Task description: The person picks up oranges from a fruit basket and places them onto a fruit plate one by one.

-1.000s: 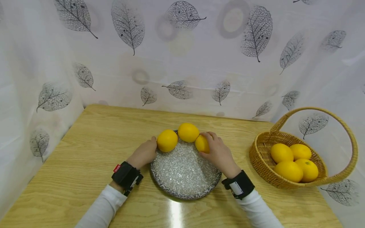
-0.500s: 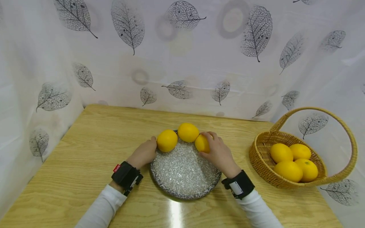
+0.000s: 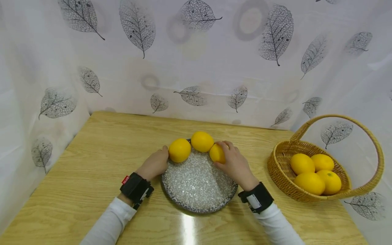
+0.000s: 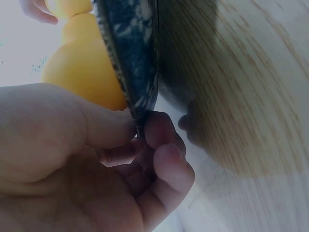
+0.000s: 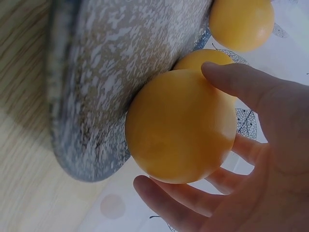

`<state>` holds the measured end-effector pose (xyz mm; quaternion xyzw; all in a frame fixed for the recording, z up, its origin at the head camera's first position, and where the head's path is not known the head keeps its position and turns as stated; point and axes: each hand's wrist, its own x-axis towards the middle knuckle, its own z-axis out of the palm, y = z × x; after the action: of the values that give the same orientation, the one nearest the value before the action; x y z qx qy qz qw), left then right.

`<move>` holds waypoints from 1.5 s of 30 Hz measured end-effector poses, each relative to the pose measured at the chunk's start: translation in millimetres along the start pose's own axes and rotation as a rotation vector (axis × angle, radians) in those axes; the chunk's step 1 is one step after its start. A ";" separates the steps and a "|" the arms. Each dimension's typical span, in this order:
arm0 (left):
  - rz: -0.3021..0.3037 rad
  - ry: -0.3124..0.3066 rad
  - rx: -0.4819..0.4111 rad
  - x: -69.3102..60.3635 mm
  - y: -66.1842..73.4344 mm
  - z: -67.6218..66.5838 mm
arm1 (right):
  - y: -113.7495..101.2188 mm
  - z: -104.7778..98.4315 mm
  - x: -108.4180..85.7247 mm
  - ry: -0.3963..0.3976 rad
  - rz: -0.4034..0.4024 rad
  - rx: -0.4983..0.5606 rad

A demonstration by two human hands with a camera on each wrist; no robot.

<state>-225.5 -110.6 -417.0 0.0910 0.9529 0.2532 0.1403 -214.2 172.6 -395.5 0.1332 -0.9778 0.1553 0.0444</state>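
Observation:
A round speckled grey plate (image 3: 199,187) with a dark rim lies on the table. Along its far side sit three oranges: a left one (image 3: 179,150), a middle one (image 3: 202,141) and a right one (image 3: 216,154). My left hand (image 3: 154,164) pinches the plate's left rim between thumb and fingers, close to the left orange; the left wrist view shows the rim (image 4: 130,63) in that pinch. My right hand (image 3: 237,166) holds the right orange, with the thumb on one side and curled fingers on the other. In the right wrist view this orange (image 5: 181,126) rests against the plate.
To the right stands a wicker basket (image 3: 280,173) with a tall arched handle (image 3: 375,146). Several oranges (image 3: 309,183) lie inside it. A white curtain with a leaf print (image 3: 196,61) hangs behind the wooden table (image 3: 107,153).

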 end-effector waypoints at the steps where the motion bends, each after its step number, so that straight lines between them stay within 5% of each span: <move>1: -0.002 0.000 -0.002 0.5 -0.3 0.1 | 0.0 -0.1 0.1 -0.005 0.003 0.001; 21: -0.007 0.002 -0.001 2.3 -2.1 1.3 | 14.1 -34.5 2.9 -0.055 0.056 -0.005; 33: -0.007 0.002 -0.006 0.6 -0.5 -1.1 | 78.3 -86.0 1.9 -0.048 0.171 -0.033; 45: 0.015 0.010 -0.002 -1.8 1.8 -0.7 | 143.2 -114.1 -28.1 -0.054 0.316 -0.028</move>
<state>-223.8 -109.8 -415.1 0.0967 0.9526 0.2556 0.1338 -221.2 346.8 -332.8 -0.0190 -0.9895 0.1430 -0.0053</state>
